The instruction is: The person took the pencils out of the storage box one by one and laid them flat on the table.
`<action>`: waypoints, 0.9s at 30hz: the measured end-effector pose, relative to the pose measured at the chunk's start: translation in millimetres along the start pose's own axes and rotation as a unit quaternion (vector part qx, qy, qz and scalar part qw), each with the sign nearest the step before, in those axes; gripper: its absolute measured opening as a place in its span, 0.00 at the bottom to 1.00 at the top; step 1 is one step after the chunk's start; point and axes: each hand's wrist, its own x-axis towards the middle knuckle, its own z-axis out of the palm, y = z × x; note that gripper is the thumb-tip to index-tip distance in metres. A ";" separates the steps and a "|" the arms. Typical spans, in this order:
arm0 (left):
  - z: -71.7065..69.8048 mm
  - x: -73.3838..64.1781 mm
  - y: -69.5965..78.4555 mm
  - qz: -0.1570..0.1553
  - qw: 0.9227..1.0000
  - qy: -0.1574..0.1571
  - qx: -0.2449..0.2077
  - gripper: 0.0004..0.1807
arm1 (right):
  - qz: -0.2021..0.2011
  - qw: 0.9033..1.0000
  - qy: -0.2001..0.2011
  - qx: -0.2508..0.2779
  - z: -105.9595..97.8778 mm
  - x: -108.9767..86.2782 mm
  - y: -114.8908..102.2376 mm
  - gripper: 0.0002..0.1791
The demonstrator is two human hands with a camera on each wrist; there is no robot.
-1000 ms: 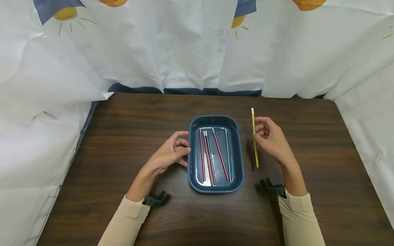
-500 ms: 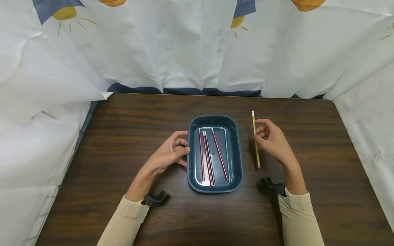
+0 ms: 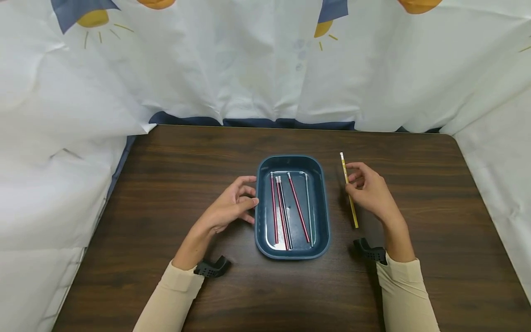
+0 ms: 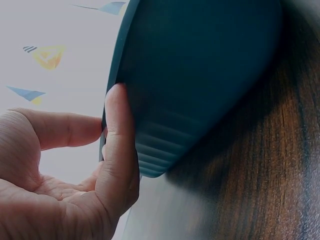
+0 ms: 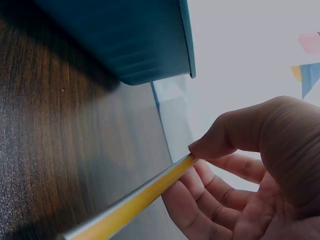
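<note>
Some of the pencil (image 3: 353,211) hides behind right fingers (image 5: 225,137) pinching it; left fingers (image 4: 119,115) pinch the tray's rim (image 3: 290,256).

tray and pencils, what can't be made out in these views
Left wrist: inside of the tray, hidden by its own wall.
Right wrist: far end of the yellow pencil, hidden by the right hand.
Head: any lettering on the other pencils, too small to read.
</note>
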 end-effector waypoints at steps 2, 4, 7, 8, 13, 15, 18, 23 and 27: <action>0.1 0.0 0.2 -0.001 1.000 0.003 0.000 0.37 | 0.000 1.000 -0.002 -0.007 0.5 0.7 0.6 0.29; 0.0 -0.2 0.6 -0.002 1.000 0.004 0.000 0.37 | 0.004 1.000 -0.004 -0.013 1.3 1.2 0.8 0.29; -0.2 -0.3 1.0 -0.002 1.000 0.002 -0.001 0.37 | 0.011 1.000 -0.006 -0.020 1.7 1.2 1.2 0.29; -0.3 -0.2 1.0 -0.002 1.000 0.001 -0.001 0.37 | 0.014 1.000 -0.008 -0.021 1.7 1.2 1.2 0.29; -0.7 1.0 -0.7 -0.002 1.000 -0.002 0.000 0.38 | 0.022 0.999 -0.022 -0.025 0.4 0.7 0.6 0.29; -0.9 1.3 -0.6 -0.002 1.000 -0.001 0.001 0.38 | 0.024 0.999 -0.027 -0.027 -0.2 0.5 0.2 0.29; -1.0 1.4 -0.3 -0.003 1.000 -0.002 -0.001 0.38 | 0.027 0.999 -0.032 -0.030 -1.2 -0.1 -0.2 0.30; -1.2 1.3 -1.6 -0.004 1.000 -0.004 -0.004 0.38 | 0.032 0.998 -0.026 -0.039 -3.4 -2.1 -1.8 0.33; -1.0 1.2 -0.8 -0.005 1.000 -0.002 -0.004 0.38 | 0.032 0.998 -0.015 -0.045 -4.9 -3.7 -4.6 0.31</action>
